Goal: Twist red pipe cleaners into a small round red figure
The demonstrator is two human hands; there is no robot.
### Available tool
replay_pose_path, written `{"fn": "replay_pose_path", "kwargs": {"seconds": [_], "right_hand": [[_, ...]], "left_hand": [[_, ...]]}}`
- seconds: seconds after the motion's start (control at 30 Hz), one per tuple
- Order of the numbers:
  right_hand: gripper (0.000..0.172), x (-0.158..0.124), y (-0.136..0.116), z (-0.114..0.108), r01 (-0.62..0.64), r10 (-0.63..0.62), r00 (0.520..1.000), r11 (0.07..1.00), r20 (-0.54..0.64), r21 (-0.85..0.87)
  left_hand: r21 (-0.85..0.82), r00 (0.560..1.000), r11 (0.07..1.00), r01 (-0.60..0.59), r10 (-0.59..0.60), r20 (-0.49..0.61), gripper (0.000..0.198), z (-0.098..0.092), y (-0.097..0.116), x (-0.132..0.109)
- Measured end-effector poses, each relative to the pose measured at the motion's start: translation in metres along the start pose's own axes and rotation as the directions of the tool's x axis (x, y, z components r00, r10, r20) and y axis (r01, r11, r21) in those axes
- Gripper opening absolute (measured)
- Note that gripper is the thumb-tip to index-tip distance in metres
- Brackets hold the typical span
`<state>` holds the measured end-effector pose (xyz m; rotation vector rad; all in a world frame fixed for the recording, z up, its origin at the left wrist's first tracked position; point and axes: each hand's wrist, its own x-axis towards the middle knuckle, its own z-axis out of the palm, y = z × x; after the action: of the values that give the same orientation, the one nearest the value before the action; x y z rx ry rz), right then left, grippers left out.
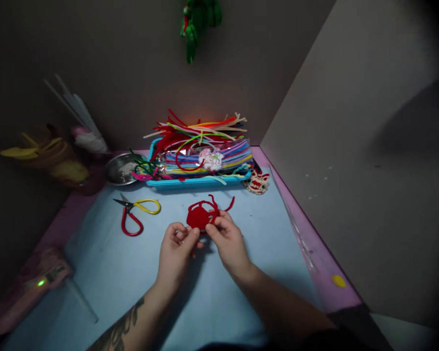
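Note:
Between both hands, above the blue table sheet, is a red pipe-cleaner piece (197,217), a filled rounded patch with looped strands and loose ends sticking up at its right. My left hand (179,246) pinches its lower left edge between thumb and fingers. Thumb and fingers of my right hand (229,239) are closed on its right side, near the loops. The fingertips behind the piece are partly hidden. Left of the hands lie open scissors (130,208) with one red and one yellow handle, touched by neither hand.
A blue tray (201,182) of colourful pipe cleaners stands behind the hands, beside a metal bowl (114,170) and a lion-face ornament (258,182). A glue gun (51,273) with a green light lies at left. Grey walls rise behind and at right; a green figure (201,22) hangs above.

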<state>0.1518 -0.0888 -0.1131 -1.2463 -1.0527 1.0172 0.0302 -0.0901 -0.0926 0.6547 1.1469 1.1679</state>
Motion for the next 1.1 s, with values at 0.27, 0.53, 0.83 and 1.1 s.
{"fn": "replay_pose_path", "kwargs": {"seconds": [0.27,0.53,0.83,1.1], "right_hand": [[0.018,0.007,0.001,-0.008,0.054,-0.052,0.998,0.997,0.045,-0.05],[0.011,0.013,-0.002,-0.015,0.098,-0.089,0.99,0.992,0.105,-0.082],[0.011,0.011,-0.003,-0.014,0.065,-0.043,0.985,0.989,0.164,-0.13],[0.015,0.008,0.001,-0.011,0.015,-0.003,0.992,0.995,0.123,-0.097]], "left_hand": [[0.19,0.977,0.964,-0.188,0.204,-0.068,0.047,-0.009,0.013,0.007],[0.058,0.991,0.998,-0.003,-0.005,0.131,0.086,-0.012,0.027,0.012],[-0.051,0.979,0.995,0.088,-0.077,0.189,0.082,-0.005,0.011,0.007],[0.049,0.987,0.999,0.0,-0.008,0.158,0.08,-0.003,0.01,0.005]]}}
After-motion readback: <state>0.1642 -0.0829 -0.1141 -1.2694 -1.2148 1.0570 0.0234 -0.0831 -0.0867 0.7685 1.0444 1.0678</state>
